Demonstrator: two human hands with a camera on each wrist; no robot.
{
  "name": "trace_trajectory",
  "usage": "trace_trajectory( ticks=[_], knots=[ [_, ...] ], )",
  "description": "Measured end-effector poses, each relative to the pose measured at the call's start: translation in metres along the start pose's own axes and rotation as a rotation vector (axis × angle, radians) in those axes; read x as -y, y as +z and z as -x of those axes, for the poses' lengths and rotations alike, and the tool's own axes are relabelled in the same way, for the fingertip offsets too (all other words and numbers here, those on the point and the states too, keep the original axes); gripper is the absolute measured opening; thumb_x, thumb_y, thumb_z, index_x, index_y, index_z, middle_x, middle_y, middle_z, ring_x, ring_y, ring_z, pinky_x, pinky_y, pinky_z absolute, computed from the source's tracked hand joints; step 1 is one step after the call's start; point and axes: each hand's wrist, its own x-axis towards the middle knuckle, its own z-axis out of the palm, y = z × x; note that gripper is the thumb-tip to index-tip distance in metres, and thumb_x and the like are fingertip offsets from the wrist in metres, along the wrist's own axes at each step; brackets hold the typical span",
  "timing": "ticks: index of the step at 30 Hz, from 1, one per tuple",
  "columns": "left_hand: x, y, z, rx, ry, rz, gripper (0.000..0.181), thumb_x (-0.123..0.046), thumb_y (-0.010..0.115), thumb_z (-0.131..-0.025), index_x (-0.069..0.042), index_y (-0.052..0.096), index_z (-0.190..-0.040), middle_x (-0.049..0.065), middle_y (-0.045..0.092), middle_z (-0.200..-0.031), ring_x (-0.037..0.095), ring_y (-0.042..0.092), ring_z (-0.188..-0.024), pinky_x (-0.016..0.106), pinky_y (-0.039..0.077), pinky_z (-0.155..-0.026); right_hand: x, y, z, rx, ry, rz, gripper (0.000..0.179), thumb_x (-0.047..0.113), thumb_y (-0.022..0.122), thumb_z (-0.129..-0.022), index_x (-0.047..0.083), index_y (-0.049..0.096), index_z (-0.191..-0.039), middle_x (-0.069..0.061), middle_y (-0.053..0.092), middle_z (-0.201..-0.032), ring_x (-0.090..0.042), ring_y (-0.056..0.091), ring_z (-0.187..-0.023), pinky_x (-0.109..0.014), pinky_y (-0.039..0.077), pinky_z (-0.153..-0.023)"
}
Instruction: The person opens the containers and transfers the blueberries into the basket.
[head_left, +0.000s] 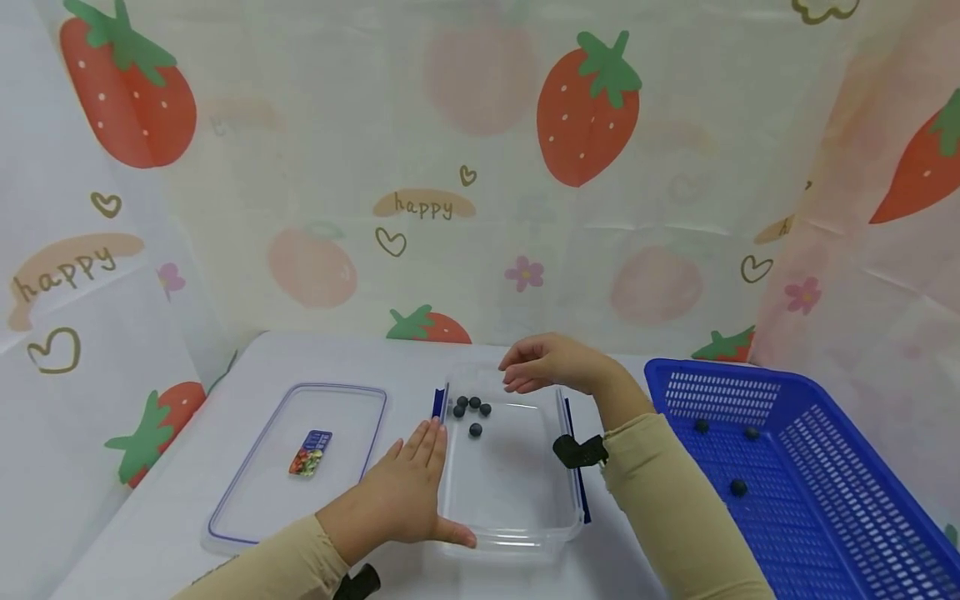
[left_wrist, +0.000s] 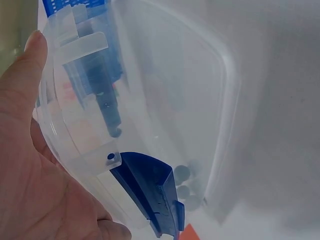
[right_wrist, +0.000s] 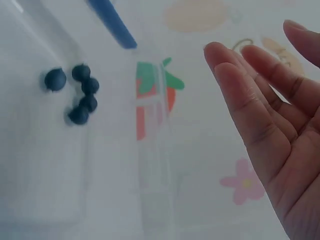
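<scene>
A clear plastic box (head_left: 517, 492) with blue side latches stands without its lid in the middle of the table. Several blueberries (head_left: 476, 430) lie at its far left end, most of them grouped together. My left hand (head_left: 401, 487) rests against the box's near left corner, fingers straight along the left wall and thumb at the near rim. In the left wrist view, the blue latch (left_wrist: 150, 187) hangs outward beside that hand. My right hand (head_left: 551, 364) hovers over the far right end of the box, fingers loosely bent and nothing between them.
Left of the box lies its clear lid (head_left: 258, 500) with a blue edge and a colourful label (head_left: 311, 453). To the right stands a blue plastic basket (head_left: 817, 467) holding three blueberries (head_left: 738, 487). A strawberry-printed curtain (head_left: 465, 100) closes off the back and sides.
</scene>
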Motion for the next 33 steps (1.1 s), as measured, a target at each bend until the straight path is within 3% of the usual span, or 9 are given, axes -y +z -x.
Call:
trace_trajectory(
  ticks=[4,11,17,33],
  knots=[
    [0.000,0.000,-0.001,0.001,0.005,0.004,0.127,-0.086,0.045,-0.059,0.004,0.016,-0.144,0.021,0.009,-0.150,0.033,0.007,-0.138,0.051,0.020,-0.107,-0.002,0.013,-0.017,-0.018,0.014,-0.033,0.023,0.018,0.061,-0.088,0.001,0.062,-0.104,-0.017,0.064,-0.099,-0.031,0.063,-0.095,-0.035,0.051,-0.081],
    [0.001,0.001,-0.003,0.007,0.011,0.005,0.128,-0.088,0.043,-0.058,0.004,0.016,-0.144,0.021,0.010,-0.150,0.033,0.007,-0.138,0.051,0.021,-0.106,-0.011,0.034,-0.046,-0.101,0.164,-0.050,0.015,0.008,0.062,-0.086,0.000,0.064,-0.098,-0.017,0.064,-0.095,-0.028,0.064,-0.085,-0.033,0.053,-0.076],
    [0.000,0.002,-0.005,0.014,0.022,-0.005,0.131,-0.090,0.038,-0.056,0.003,0.015,-0.144,0.021,0.008,-0.150,0.033,0.007,-0.138,0.051,0.021,-0.106,-0.029,0.044,-0.060,-0.129,0.283,-0.014,0.019,0.004,0.060,-0.086,-0.004,0.062,-0.104,-0.016,0.064,-0.094,-0.022,0.062,-0.077,-0.031,0.053,-0.074],
    [0.002,0.003,0.000,-0.028,0.026,-0.008,0.129,-0.088,0.043,-0.058,0.006,0.017,-0.143,0.023,0.011,-0.149,0.034,0.010,-0.138,0.051,0.024,-0.105,-0.052,0.061,-0.070,-0.047,0.328,0.178,0.023,-0.002,0.063,-0.081,0.004,0.067,-0.103,-0.008,0.062,-0.092,-0.017,0.059,-0.077,-0.028,0.052,-0.074]
  ],
)
